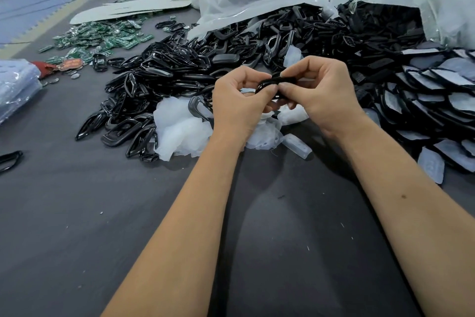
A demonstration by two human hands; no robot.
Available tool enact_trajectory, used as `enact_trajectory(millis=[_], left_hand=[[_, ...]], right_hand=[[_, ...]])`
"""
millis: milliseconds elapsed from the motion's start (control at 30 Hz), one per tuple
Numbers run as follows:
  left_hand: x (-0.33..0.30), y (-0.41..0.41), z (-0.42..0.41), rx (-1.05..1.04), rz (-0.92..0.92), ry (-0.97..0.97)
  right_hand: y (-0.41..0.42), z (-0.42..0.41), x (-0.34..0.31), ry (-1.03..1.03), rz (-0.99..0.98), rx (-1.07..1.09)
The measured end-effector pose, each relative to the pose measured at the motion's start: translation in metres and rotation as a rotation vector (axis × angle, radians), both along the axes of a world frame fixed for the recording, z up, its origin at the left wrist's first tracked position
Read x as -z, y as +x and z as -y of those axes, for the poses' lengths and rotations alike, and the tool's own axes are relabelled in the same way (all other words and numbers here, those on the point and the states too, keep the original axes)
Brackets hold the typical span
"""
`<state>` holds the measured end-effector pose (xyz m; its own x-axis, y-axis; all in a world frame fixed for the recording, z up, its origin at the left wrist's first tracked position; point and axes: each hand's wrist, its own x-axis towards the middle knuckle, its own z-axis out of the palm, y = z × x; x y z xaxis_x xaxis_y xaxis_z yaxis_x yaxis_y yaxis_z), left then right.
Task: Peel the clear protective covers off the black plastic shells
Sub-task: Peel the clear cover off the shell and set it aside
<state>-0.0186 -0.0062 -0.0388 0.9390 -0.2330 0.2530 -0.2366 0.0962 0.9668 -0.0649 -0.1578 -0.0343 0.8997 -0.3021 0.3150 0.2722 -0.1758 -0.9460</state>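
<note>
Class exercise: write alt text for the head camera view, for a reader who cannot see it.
Two bare hands meet over a dark table: the left hand and right hand together pinch one black plastic shell. Beneath them lies a heap of peeled clear covers, with a large pile of black shells behind.

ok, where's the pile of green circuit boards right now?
Head view, far left: the green circuit boards lie on the table, left of the black shell heap, below the flat cardboard.

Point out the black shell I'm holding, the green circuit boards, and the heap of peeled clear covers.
black shell [270, 82], head view, glossy top edge
green circuit boards [102, 36], head view, middle of pile
peeled clear covers [180, 134], head view, heap's centre
</note>
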Motion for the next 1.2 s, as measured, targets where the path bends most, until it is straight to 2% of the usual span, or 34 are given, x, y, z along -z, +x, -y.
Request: enact_trajectory(millis=[133, 267, 333, 467, 567, 733, 900, 1000, 1100, 1200], left_hand=[[0.001, 0.002, 0.000, -0.019, 0.040, 0.033], [0.000, 0.005, -0.002, -0.074, 0.040, 0.047], [0.000, 0.008, -0.007, -0.084, 0.018, 0.027], [-0.002, 0.012, -0.013, -0.090, -0.052, -0.013], [-0.003, 0.012, -0.013, -0.097, -0.060, -0.029], [-0.004, 0.012, -0.015, -0.126, -0.097, -0.083], [-0.005, 0.012, -0.018, -0.157, -0.153, -0.124], [-0.006, 0.012, -0.019, -0.160, -0.184, -0.154], [-0.008, 0.012, -0.020, -0.157, -0.220, -0.208], [-0.011, 0.013, -0.022, -0.147, -0.287, -0.327]], right_hand=[[0.001, 0.005, 0.000, -0.115, 0.039, 0.010], [-0.003, 0.015, -0.003, -0.190, 0.032, 0.143], [-0.006, 0.025, -0.010, -0.346, 0.010, 0.180], [-0.009, 0.030, -0.025, -0.826, -0.212, -0.093], [-0.009, 0.021, -0.024, -0.970, -0.358, -0.175], [-0.006, 0.023, -0.020, -0.894, -0.236, 0.010], [-0.009, 0.022, -0.019, -0.916, -0.394, -0.107], [-0.007, 0.024, -0.018, -0.864, -0.337, -0.050], [-0.005, 0.024, -0.017, -0.658, -0.209, 0.095], [-0.004, 0.016, -0.015, -0.240, -0.089, 0.133]])
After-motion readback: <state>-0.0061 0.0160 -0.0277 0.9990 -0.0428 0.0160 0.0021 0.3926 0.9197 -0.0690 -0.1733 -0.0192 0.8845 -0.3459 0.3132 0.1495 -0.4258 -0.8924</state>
